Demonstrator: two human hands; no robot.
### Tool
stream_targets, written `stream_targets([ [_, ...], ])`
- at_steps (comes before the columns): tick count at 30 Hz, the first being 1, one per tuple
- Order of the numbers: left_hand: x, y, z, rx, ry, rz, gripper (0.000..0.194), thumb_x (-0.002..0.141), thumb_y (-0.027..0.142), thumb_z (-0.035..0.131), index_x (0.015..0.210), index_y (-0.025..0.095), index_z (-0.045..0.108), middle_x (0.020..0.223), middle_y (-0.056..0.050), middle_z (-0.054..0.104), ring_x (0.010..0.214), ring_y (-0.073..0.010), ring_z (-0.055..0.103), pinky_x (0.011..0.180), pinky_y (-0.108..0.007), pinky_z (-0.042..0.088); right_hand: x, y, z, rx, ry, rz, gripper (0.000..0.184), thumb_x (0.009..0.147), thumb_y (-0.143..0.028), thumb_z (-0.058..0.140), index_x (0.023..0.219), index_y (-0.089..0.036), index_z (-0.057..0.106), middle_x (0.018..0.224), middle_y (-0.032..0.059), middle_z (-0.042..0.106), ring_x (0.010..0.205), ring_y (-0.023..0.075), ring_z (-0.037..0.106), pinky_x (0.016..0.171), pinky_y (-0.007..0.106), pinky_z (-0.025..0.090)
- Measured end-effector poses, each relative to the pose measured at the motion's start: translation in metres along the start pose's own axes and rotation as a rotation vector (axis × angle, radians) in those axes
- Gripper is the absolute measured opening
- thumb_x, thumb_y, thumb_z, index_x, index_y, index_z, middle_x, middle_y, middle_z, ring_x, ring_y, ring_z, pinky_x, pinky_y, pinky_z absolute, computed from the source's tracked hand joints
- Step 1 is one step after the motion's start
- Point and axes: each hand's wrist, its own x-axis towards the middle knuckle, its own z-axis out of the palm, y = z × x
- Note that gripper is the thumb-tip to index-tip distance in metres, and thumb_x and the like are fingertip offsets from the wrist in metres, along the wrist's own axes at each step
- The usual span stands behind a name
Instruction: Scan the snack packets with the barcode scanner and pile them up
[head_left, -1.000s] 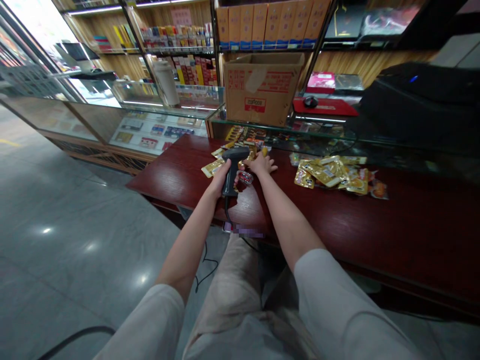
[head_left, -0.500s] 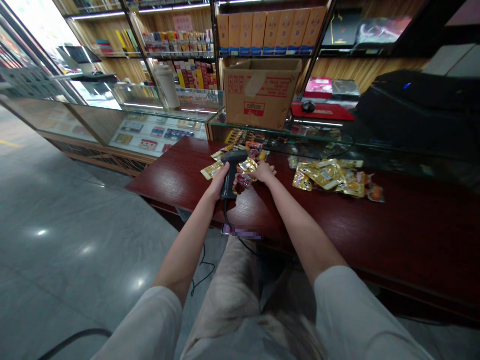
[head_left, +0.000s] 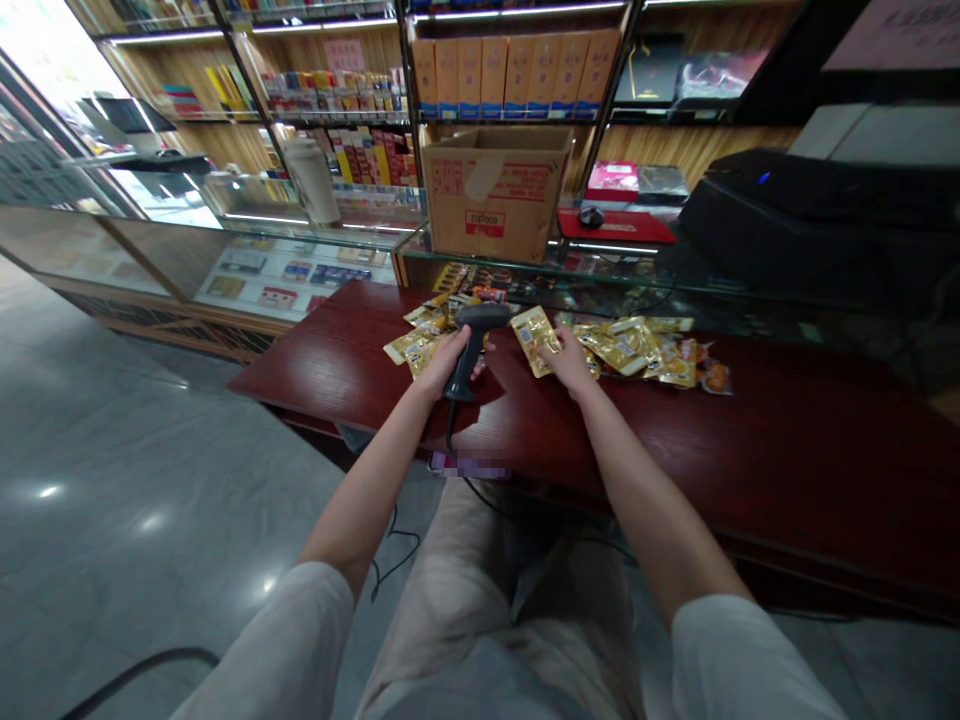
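Your left hand (head_left: 441, 372) was wrapped around the handle of the black scanner (head_left: 466, 358). The scanner stood up at a lean, and its top end pointed right. Its cord (head_left: 450, 428) came out of the bottom of the handle and ran down past the front edge of the bench (head_left: 315, 340).

Your right hand (head_left: 571, 362) was gripping a gold pack (head_left: 529, 335), with your thumb on its face. The gold pack was between your two hands, over the brown-red bench, and it was tipped to one side. The top of the scanner was just beside it. I could not tell if the two touched, or if the pack's low end touched the bench.

A left pile (head_left: 403, 348) of gold packs lay behind and beside your left hand. A right pile (head_left: 637, 345) lay to the right of your other hand. At the far end of that pile was an orange thing (head_left: 716, 377) in clear wrap.

Past the bench, a big brown box (head_left: 491, 210) stood on the glass case (head_left: 720, 300). To the right of the box, a black mouse (head_left: 591, 217) sat on a red mat (head_left: 637, 228). A pale cup (head_left: 311, 182) stood off to the left.
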Motion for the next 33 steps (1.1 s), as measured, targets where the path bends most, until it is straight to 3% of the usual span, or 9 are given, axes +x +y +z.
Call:
stream_targets([
  [5, 0.006, -0.006, 0.02, 0.081, -0.117, -0.002, 0.059, 0.095, 0.061, 0.05, 0.112, 0.008, 0.067, 0.06, -0.006, 0.066, 0.041, -0.0105, 0.051, 0.041, -0.022, 0.04, -0.003, 0.0, -0.002, -0.094, 0.028, -0.013, 0.03, 0.069, -0.025, 0.06, 0.098, -0.017, 0.059, 0.1, 0.0083, 0.068, 0.094, 0.0258, 0.063, 0.09, 0.039, 0.048],
  [11, 0.011, -0.018, 0.015, 0.035, -0.113, -0.086, 0.051, 0.1, 0.055, 0.044, 0.114, 0.011, 0.065, 0.091, -0.013, 0.075, 0.043, -0.0089, 0.052, 0.039, -0.023, 0.041, -0.001, 0.002, -0.003, -0.126, 0.023, -0.002, 0.032, 0.071, -0.025, 0.059, 0.103, -0.017, 0.059, 0.102, 0.0087, 0.068, 0.096, 0.0262, 0.063, 0.089, 0.038, 0.049],
  [18, 0.009, -0.017, 0.016, 0.035, -0.06, -0.075, 0.053, 0.092, 0.061, 0.057, 0.108, 0.012, 0.066, 0.085, -0.011, 0.072, 0.043, -0.0074, 0.051, 0.04, -0.021, 0.039, -0.003, -0.004, -0.002, -0.213, 0.007, 0.006, 0.04, 0.07, -0.021, 0.059, 0.11, -0.016, 0.061, 0.104, 0.0093, 0.068, 0.098, 0.0276, 0.061, 0.087, 0.039, 0.049],
  [24, 0.005, -0.011, 0.017, 0.033, -0.037, -0.083, 0.059, 0.094, 0.062, 0.054, 0.115, 0.008, 0.064, 0.071, -0.007, 0.069, 0.041, -0.0086, 0.053, 0.041, -0.022, 0.04, -0.005, -0.005, -0.002, -0.228, -0.009, -0.039, 0.037, 0.076, -0.024, 0.059, 0.112, -0.015, 0.062, 0.106, 0.0097, 0.068, 0.101, 0.0273, 0.062, 0.093, 0.04, 0.048],
  [30, 0.011, -0.01, 0.01, 0.029, 0.028, 0.001, 0.065, 0.092, 0.065, 0.054, 0.124, 0.009, 0.062, 0.069, -0.008, 0.07, 0.047, -0.0124, 0.059, 0.043, -0.023, 0.04, 0.002, 0.004, -0.029, -0.327, 0.186, -0.119, 0.058, 0.083, -0.018, 0.05, 0.141, -0.016, 0.045, 0.122, 0.0136, 0.064, 0.109, 0.028, 0.061, 0.1, 0.044, 0.045],
  [33, 0.012, -0.01, 0.006, 0.015, 0.084, 0.028, 0.067, 0.089, 0.067, 0.057, 0.127, 0.012, 0.062, 0.066, -0.007, 0.069, 0.055, -0.017, 0.065, 0.046, -0.025, 0.042, 0.006, 0.017, -0.047, -0.437, 0.295, -0.129, 0.057, 0.085, -0.015, 0.044, 0.142, -0.02, 0.047, 0.129, 0.0161, 0.06, 0.117, 0.0304, 0.057, 0.103, 0.052, 0.042],
])
